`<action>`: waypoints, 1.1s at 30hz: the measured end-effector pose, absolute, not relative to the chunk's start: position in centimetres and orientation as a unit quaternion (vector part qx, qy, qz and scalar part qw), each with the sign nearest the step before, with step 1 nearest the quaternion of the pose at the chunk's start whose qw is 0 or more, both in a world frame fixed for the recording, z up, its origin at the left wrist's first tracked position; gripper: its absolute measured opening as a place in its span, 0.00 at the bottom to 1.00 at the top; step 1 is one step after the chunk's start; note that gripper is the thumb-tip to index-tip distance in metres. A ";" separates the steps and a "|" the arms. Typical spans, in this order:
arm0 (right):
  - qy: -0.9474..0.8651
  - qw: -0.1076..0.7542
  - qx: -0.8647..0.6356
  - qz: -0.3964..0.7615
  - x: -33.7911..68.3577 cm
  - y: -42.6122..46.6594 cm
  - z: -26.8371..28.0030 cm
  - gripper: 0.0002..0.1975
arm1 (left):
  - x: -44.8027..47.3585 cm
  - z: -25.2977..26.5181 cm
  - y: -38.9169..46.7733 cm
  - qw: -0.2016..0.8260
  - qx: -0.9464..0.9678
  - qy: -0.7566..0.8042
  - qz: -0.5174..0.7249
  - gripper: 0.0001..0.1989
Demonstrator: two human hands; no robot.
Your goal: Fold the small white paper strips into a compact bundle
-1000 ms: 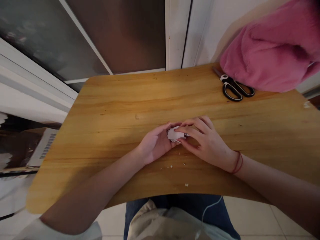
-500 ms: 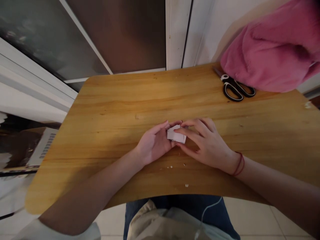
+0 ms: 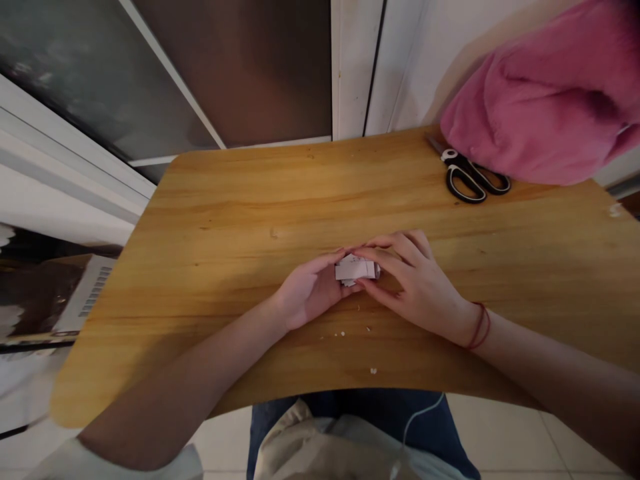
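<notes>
A small stack of white paper pieces [image 3: 356, 268] is held between my two hands, over the near middle of the table. My left hand [image 3: 311, 288] cradles the stack from the left, palm turned up and thumb along its far side; its other fingers are partly hidden beneath the paper. From the right, my right hand [image 3: 413, 277] grips the stack, with the thumb at the near edge and the fingertips at the far edge. Dark marks show on the upper part of the paper, too small to read. A red string bracelet [image 3: 479, 326] circles my right wrist.
Black-handled scissors [image 3: 467, 175] lie at the back right of the wooden table [image 3: 240, 200], beside a pink plush cloth [image 3: 540, 113]. Tiny white paper scraps [image 3: 373, 371] are scattered near the front edge. A cardboard box [image 3: 83, 293] stands beyond the left edge.
My right thumb and fingers have shifted to the near and far edges of the paper stack. The top paper now shows dark marks and the stack looks more squared. Other things stay put.
</notes>
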State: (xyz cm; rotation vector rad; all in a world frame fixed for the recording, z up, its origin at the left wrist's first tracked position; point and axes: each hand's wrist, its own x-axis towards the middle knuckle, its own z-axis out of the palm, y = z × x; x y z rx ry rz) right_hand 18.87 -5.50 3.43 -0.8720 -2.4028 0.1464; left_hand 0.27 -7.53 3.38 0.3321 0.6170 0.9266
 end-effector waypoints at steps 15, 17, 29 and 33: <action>-0.898 0.256 -0.343 0.105 18.8 -5.4 3.2 0.18 | 0.3 3.4 -7.5 0.834 0.173 0.316 0.418 0.12; -0.895 0.259 -0.344 0.117 18.8 -5.4 3.3 0.15 | 0.3 3.4 -7.6 0.832 0.167 0.321 0.420 0.11; -0.890 0.257 -0.355 0.125 18.8 -5.2 3.3 0.17 | 0.2 3.5 -7.4 0.835 0.147 0.315 0.427 0.11; -0.889 0.260 -0.351 0.135 18.8 -5.1 3.1 0.16 | 0.1 3.6 -7.4 0.836 0.138 0.323 0.422 0.12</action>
